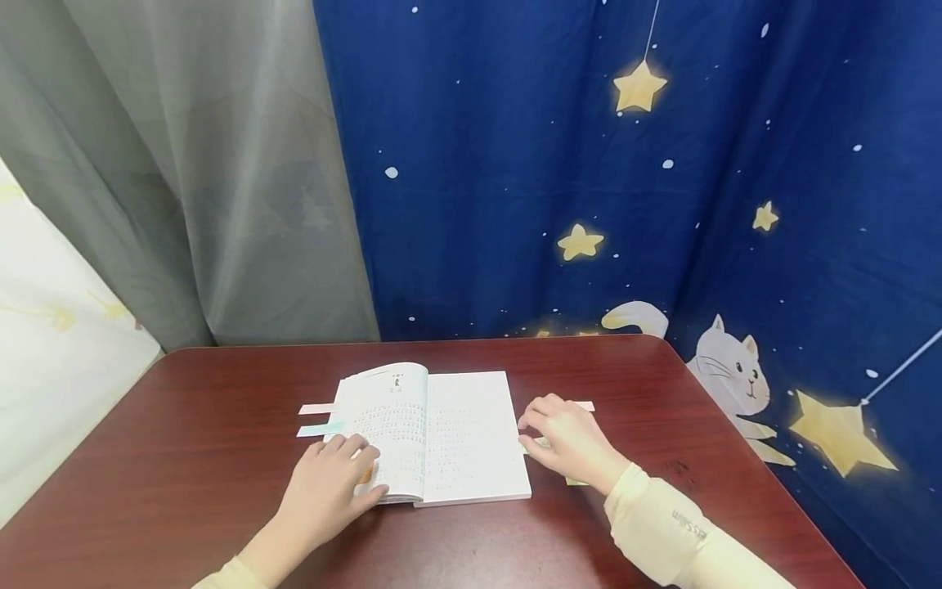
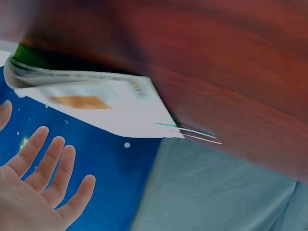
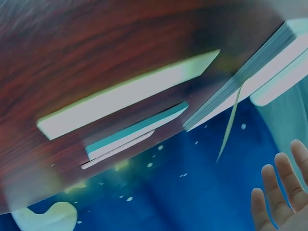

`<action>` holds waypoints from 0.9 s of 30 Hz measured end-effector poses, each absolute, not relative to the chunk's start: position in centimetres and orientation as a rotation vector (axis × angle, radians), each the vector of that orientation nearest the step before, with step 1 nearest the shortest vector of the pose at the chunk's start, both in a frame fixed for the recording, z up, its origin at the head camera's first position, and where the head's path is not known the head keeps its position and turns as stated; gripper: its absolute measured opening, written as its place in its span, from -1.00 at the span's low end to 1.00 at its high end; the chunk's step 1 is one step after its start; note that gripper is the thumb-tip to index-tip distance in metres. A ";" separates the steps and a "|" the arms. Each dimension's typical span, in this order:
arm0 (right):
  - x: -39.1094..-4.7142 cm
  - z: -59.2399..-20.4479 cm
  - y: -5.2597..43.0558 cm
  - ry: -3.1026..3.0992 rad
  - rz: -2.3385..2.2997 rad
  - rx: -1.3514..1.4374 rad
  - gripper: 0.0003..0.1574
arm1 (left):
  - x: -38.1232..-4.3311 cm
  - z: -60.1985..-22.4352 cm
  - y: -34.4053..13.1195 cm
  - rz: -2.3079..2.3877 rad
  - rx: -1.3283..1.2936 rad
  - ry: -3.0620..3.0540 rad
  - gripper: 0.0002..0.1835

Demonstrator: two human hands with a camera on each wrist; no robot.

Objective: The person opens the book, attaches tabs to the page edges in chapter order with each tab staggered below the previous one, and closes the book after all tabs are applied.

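An open book (image 1: 471, 442) lies on the table, printed text on both pages. Over the lower left page hovers my left hand (image 1: 331, 483), fingers loosely spread and holding nothing; an orange patch (image 2: 82, 102) shows on that page. Pink (image 1: 316, 409) and light blue (image 1: 315, 430) paper tabs stick out from the left edge. My right hand (image 1: 570, 433) is just off the right edge, fingers relaxed. Near them a thin yellow strip (image 3: 230, 125) projects from the book's right edge. Under this hand lie a yellow-green pad (image 3: 130, 96), a teal pad (image 3: 139, 130) and a pink pad (image 3: 118, 151) of sticky tabs.
The reddish-brown table (image 1: 184, 458) has rounded far corners. Behind it hang a grey curtain (image 1: 250, 180) and a dark blue one (image 1: 500, 164) with stars and a cat. A pale cloth (image 1: 59, 327) is at the left.
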State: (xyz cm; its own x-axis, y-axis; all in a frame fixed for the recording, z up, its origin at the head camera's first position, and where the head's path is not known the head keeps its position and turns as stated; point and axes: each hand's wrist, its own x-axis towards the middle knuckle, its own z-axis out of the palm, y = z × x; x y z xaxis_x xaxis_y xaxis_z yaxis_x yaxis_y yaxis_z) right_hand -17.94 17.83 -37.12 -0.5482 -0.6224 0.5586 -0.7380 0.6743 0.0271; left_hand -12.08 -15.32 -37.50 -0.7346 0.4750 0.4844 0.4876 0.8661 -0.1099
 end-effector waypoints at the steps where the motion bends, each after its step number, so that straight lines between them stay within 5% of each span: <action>1: -17.8 -37.2 17.6 -2.349 0.269 1.066 -0.87 | -11.8 -37.7 -15.6 -0.020 -0.709 -2.540 -0.65; 15: -16.3 -39.3 15.4 -2.381 0.005 1.206 -0.90 | -10.7 -39.8 -16.7 0.198 -0.693 -2.599 -0.42; 27: -16.1 -40.1 15.0 -2.390 -0.050 1.244 -0.87 | -11.0 -40.3 -17.7 0.197 -0.697 -2.506 -0.64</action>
State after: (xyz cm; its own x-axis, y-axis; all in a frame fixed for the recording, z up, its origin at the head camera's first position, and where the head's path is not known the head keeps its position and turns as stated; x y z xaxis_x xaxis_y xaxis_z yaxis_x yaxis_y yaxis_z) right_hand -16.12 14.99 -40.13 -0.4965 -0.7867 0.3670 -0.7707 0.5940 0.2306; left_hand -11.00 -17.71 -40.31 -0.7285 0.5158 0.4508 0.4392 0.8567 -0.2705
